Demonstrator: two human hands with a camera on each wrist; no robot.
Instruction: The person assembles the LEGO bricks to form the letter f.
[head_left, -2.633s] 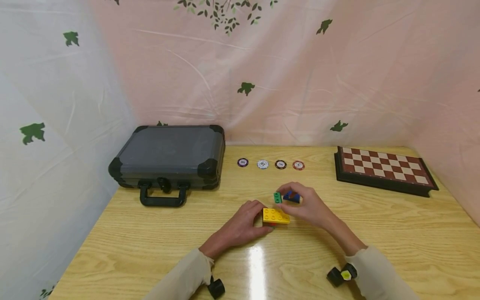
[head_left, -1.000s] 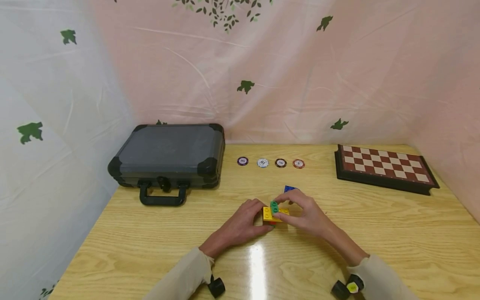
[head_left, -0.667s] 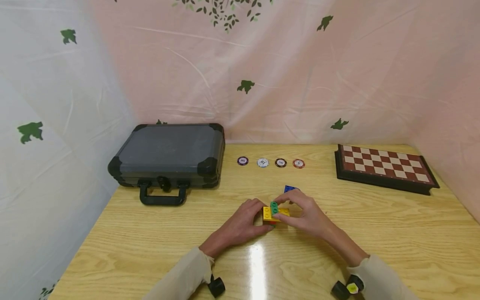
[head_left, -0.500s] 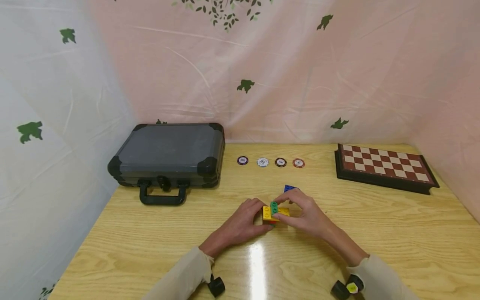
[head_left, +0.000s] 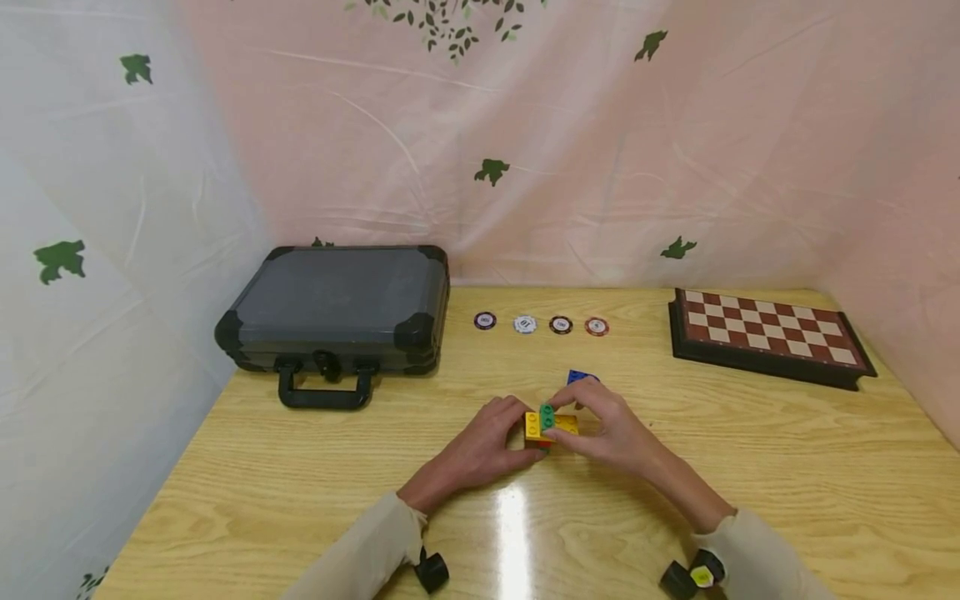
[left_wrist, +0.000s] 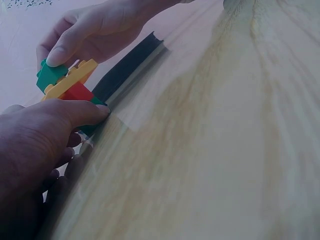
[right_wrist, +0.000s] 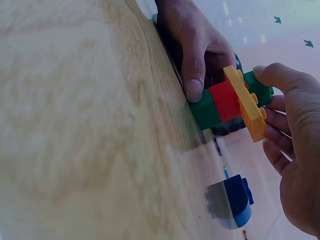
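A small stack of toy blocks is held upright on the wooden table (head_left: 300,492), near the middle of the scene. In it a lower green block (right_wrist: 206,112) is topped by a red block (right_wrist: 225,101), and the red block is covered by a longer yellow block (head_left: 532,427). The lower green block is gripped by the left hand (head_left: 480,450), its thumb pressed against the near side.

An upper green block (head_left: 547,417) is pinched between the thumb and a curled finger of the right hand (head_left: 615,429) and is held against the top of the yellow block, left of its middle. Whether it is fully pushed down cannot be told.

A blue block (head_left: 576,377) with a curved side is seen just beyond the right hand, partly hidden by it. Farther off, four poker chips (head_left: 525,324) are laid in a row. A grey case (head_left: 341,292) with a black handle (head_left: 325,398) is placed at the far left, and a checkered board (head_left: 772,327) at the far right. The table is backed by a pink cloth (head_left: 562,108) printed with green leaves.
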